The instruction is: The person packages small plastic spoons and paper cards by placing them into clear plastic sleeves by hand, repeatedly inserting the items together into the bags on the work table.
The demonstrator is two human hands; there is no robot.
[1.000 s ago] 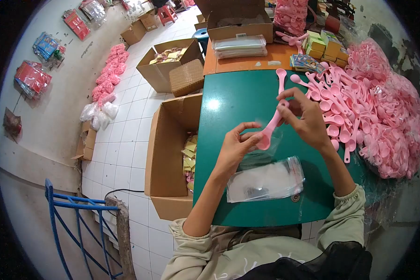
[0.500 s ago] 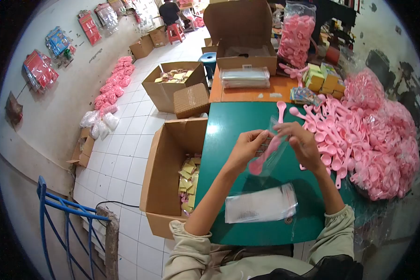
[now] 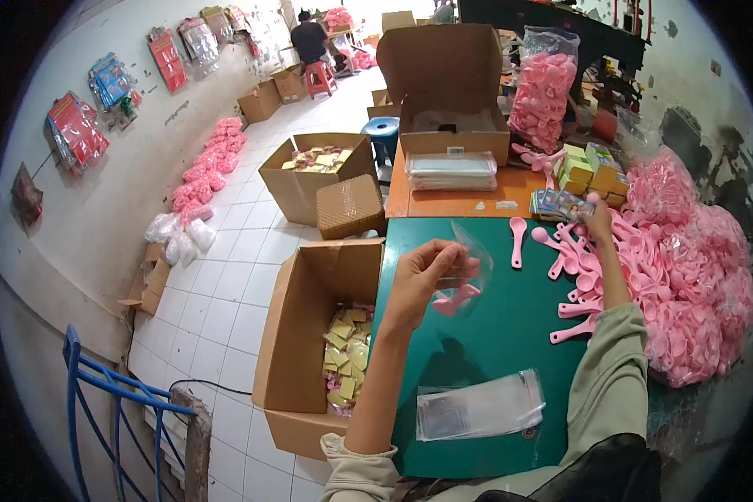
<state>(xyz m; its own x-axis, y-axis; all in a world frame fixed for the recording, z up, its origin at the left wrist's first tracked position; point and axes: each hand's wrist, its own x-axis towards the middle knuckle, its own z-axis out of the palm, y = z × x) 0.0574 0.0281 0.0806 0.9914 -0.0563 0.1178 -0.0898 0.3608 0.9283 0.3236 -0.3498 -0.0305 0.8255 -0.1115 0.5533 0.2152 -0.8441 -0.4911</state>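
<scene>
Away from the left grip (image 3: pixel 422 274), the right grip (image 3: pixel 597 224) has moved forward to the picture cards (image 3: pixel 558 204); whether it is closed on any, I cannot tell. The left grip clamps a clear bag (image 3: pixel 481 253), with the pink spoon (image 3: pixel 455 300) inside, over the table (image 3: pixel 514 314). Right of that grip lies a loose spoon (image 3: pixel 518 243); flat bags (image 3: pixel 480 407) lie on its near side.

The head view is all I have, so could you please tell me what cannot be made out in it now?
Head view, pink spoon in the clear bag: handle partly hidden by the left hand.
Head view, right hand: too small to tell whether it grips one of the printed cards.
Head view, lettering on those cards: too small to read.
Head view, floor of the large carton: hidden under packets.
</scene>
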